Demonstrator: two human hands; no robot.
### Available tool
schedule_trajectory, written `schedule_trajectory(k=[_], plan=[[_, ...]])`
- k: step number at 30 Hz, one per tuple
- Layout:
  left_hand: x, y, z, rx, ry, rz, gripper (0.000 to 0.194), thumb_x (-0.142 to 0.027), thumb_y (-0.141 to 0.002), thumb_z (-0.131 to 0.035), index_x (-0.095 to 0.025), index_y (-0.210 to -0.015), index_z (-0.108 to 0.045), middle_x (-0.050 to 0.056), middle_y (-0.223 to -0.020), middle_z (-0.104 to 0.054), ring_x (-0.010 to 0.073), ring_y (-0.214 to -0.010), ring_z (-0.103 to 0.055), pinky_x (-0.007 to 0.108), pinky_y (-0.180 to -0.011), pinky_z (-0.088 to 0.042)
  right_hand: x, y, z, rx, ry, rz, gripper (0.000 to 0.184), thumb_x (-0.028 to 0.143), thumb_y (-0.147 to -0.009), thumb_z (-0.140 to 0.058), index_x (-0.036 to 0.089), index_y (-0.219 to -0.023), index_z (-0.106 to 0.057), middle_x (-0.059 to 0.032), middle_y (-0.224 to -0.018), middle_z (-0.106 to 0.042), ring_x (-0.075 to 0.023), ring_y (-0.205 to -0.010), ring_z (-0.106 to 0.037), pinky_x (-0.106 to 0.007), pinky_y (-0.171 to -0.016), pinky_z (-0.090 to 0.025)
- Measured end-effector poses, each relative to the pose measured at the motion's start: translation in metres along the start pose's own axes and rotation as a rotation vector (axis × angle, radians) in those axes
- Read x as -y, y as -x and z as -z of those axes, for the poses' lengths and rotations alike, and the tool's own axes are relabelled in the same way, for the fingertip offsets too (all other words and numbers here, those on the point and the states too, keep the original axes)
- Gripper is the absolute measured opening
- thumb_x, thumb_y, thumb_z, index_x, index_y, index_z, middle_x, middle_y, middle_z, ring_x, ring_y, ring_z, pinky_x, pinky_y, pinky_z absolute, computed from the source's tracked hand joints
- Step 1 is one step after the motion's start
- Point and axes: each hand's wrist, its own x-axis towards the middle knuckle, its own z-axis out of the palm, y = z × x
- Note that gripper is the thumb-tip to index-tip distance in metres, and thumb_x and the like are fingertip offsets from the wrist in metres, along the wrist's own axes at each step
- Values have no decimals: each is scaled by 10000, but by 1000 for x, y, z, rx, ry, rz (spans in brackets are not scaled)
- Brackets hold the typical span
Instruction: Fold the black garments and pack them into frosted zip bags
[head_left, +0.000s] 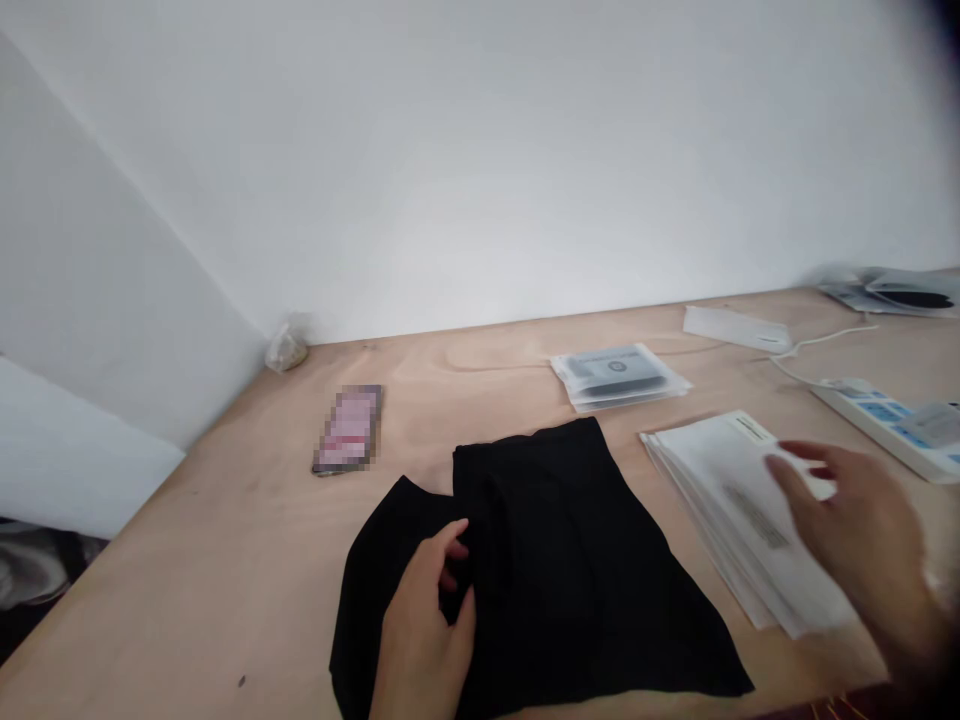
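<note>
Spread on the table, the black cloth lies near the table's front edge, with a separate-looking flap along its left side. On that cloth rests the left hand, its fingers bent over the inner edge of the flap; whether they pinch the fabric, I cannot tell. Just to the right of the cloth sits a fanned stack of white bags, with the right hand over it, thumb and fingers curved near the label; whether they grip the top bag is unclear. Behind the cloth is a small pile of packets, and beyond its left side is a phone with a blurred screen. Farther from the cloth, a lumpy clear bag sits back left, while a flat white sleeve, a white cable, a power strip and more plastic packets lie off to the right.
</note>
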Motion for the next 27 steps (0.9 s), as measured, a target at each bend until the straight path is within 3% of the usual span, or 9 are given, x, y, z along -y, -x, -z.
schedule_trajectory(k=[2, 5, 8, 10, 13, 16, 19, 22, 27], plan=[[-6, 2, 1, 72, 57, 100, 441, -270, -809, -499, -285, -1247, -458, 12, -861, -628, 171, -650, -587, 324, -641, -485, 43, 42, -28, 132, 42, 91, 222, 476, -790, -534, 310, -927, -590, -67, -903, -627, -279, -765, -560, -422, -674, -403], [-13, 3, 1, 113, 200, 165, 426, -371, -856, -452, -300, -1276, -433, 22, -915, -649, 199, -830, -621, 352, -787, -466, 93, 100, -72, 450, -126, 196, 322, 447, -776, -591, 309, -1067, -591, -50, -1061, -626, -268, -926, -566, -402, -781, -442], [-20, 4, -3, 68, 316, 211, 410, -415, -849, -474, -306, -1244, -478, 32, -1012, -642, 218, -996, -593, 377, -910, -415, 114, 132, -101, 585, -195, 318, 579, 420, -683, -699, 301, -1223, -527, -60, -1179, -589, -296, -1060, -518, -451, -906, -406], [-25, 4, -6, 76, 411, 217, 441, -416, -826, -516, -286, -1246, -472, 40, -998, -641, 217, -969, -607, 362, -873, -448, 116, 138, -109, 595, -215, 335, 566, 364, -672, -711, 280, -1207, -547, -69, -1152, -608, -298, -1052, -528, -456, -912, -407], [-34, 4, -12, 79, 545, 182, 512, -370, -757, -617, -250, -1231, -465, 38, -922, -647, 202, -896, -633, 316, -798, -495, 118, 137, -109, 606, -325, 293, 346, 255, -758, -614, 267, -1104, -598, -57, -1091, -635, -251, -1005, -567, -394, -895, -427], [-40, 4, -12, -32, 629, 165, 483, -327, -706, -666, -238, -1149, -497, 34, -910, -656, 193, -898, -638, 301, -816, -494, 118, 133, -102, 585, -493, 74, 175, 310, -807, -575, 252, -966, -622, -37, -942, -661, -213, -862, -607, -316, -773, -475], [-35, 5, -6, -177, 631, 233, 481, -354, -701, -662, -237, -1133, -485, 52, -968, -646, 213, -931, -632, 323, -807, -505, 102, 125, -93, 408, -606, -219, 219, 410, -755, -635, 249, -901, -606, -10, -837, -663, -202, -785, -608, -270, -664, -485], [-18, 8, 2, -263, 400, 258, 477, -416, -724, -624, -243, -1151, -502, 85, -1112, -594, 270, -1040, -583, 425, -861, -484, 75, 114, -81, 302, -609, -335, 392, 381, -668, -723, 274, -1003, -549, 6, -886, -672, -207, -821, -619, -274, -681, -494], [3, 8, 4, 10, -153, -237, 527, -392, -575, -758, -331, -1080, -620, 64, -1326, -496, 394, -1287, -321, 639, -1008, -239, 56, 102, -67, 453, -524, -294, 757, 304, -650, -743, 328, -1291, -341, -29, -1009, -655, -256, -937, -625, -373, -747, -529]])
